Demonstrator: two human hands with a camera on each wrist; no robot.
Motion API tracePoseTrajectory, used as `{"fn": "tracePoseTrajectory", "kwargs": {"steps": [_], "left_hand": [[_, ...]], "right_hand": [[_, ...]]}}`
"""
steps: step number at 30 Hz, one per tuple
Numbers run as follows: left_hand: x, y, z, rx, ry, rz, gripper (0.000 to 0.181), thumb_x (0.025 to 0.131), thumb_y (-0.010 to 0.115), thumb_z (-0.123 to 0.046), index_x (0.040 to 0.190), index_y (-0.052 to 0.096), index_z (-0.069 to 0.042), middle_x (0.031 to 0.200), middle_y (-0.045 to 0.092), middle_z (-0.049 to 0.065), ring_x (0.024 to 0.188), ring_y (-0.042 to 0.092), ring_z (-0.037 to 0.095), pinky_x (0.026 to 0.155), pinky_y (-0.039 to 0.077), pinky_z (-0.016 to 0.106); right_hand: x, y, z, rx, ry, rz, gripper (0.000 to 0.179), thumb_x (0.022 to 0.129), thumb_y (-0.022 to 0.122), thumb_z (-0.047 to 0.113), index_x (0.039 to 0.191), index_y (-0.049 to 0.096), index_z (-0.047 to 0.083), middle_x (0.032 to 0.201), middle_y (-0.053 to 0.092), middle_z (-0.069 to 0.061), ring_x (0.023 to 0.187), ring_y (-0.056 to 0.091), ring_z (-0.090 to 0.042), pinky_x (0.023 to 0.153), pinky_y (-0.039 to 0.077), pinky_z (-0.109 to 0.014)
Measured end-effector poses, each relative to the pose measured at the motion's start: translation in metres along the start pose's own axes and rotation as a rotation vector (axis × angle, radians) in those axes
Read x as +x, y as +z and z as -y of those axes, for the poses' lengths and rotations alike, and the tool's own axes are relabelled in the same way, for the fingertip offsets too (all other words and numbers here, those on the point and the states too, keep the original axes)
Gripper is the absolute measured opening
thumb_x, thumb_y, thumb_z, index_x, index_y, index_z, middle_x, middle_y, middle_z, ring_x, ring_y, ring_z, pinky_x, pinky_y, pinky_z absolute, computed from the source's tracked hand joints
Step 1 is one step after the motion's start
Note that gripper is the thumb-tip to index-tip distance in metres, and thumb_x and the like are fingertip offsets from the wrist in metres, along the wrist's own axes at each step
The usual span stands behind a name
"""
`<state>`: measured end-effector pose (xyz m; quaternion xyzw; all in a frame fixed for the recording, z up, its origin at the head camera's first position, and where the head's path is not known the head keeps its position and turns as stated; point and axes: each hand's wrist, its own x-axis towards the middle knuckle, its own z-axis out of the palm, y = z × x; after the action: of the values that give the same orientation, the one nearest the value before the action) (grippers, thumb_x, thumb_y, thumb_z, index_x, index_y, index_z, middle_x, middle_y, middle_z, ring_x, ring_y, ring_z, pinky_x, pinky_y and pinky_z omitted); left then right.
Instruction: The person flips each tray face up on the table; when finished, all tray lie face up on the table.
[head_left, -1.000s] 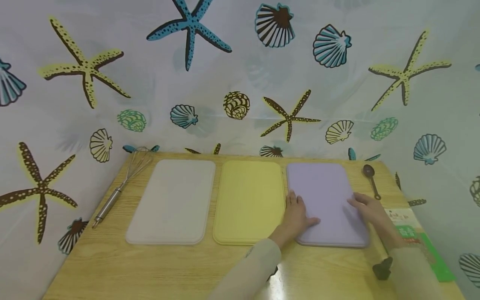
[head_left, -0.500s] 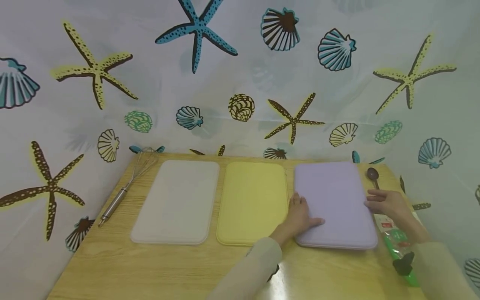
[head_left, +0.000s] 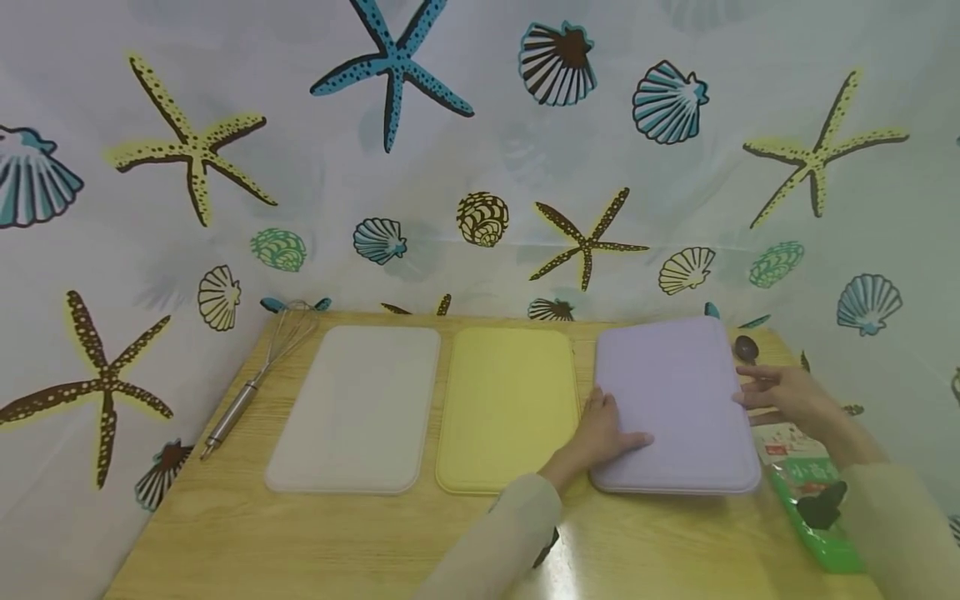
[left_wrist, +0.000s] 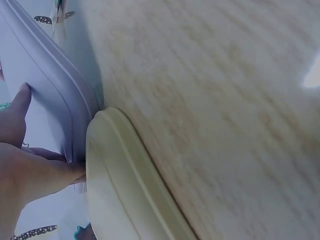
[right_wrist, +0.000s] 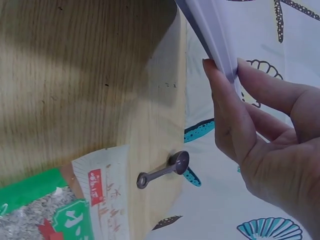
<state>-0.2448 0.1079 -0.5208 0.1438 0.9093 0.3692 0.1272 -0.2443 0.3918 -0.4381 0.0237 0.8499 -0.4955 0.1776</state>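
Observation:
A flat purple rectangular lid with rounded corners stands tilted, its right side raised off the table and its left side low. My right hand pinches the raised edge; in the right wrist view the thumb is on one face and the fingers on the other. My left hand holds the left edge, thumb on the top face, fingers along the side; some fingertips are hidden in the left wrist view. Beside that hand lies a yellow lid, close to the purple one.
A white lid and a whisk lie to the left. On the right are a dark measuring spoon and a green and white packet. A shell-patterned cloth hangs behind the wooden table.
My right hand has moved up and to the right, raising the right side of the purple lid from the table. My left hand has stayed at the lid's left edge.

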Motion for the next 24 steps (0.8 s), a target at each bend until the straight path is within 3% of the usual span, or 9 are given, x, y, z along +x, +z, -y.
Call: {"fn": "tracePoseTrajectory", "kwargs": {"steps": [7,13,19,24], "left_hand": [[-0.011,0.002,-0.003,0.037,0.009,-0.010,0.092,0.084,0.070,-0.050,0.143,0.034,0.010,0.155,0.020,0.026,0.141,0.026,0.037,0.115,0.027,0.038],[-0.032,-0.010,-0.009,0.065,0.048,0.068,0.095,0.082,0.071,-0.051,0.143,0.033,0.011,0.153,0.023,0.026,0.139,0.030,0.039,0.113,0.030,0.039],[-0.043,-0.003,-0.006,0.148,0.083,0.112,0.103,0.075,0.073,-0.059,0.145,0.033,0.006,0.155,0.023,0.022,0.137,0.032,0.039,0.112,0.033,0.038],[-0.056,-0.004,-0.011,0.230,0.103,0.129,0.109,0.068,0.080,-0.055,0.148,0.031,0.001,0.156,0.023,0.020,0.137,0.032,0.041,0.111,0.034,0.042]], "right_hand": [[-0.001,-0.003,0.012,0.001,0.012,-0.001,0.076,0.090,0.067,0.013,0.148,0.022,-0.008,0.123,0.051,-0.032,0.091,0.068,-0.023,0.079,0.058,-0.038],[-0.002,-0.001,0.018,0.011,0.015,-0.001,0.077,0.090,0.067,0.012,0.148,0.022,-0.009,0.120,0.052,-0.029,0.090,0.067,-0.022,0.079,0.058,-0.038],[-0.004,0.001,0.028,-0.022,0.021,0.003,0.075,0.091,0.065,0.013,0.147,0.022,-0.012,0.127,0.045,-0.035,0.090,0.068,-0.022,0.080,0.058,-0.039],[-0.004,0.002,0.036,-0.056,0.018,-0.019,0.075,0.092,0.066,0.015,0.146,0.023,-0.012,0.133,0.038,-0.040,0.089,0.068,-0.021,0.079,0.058,-0.037]]}}
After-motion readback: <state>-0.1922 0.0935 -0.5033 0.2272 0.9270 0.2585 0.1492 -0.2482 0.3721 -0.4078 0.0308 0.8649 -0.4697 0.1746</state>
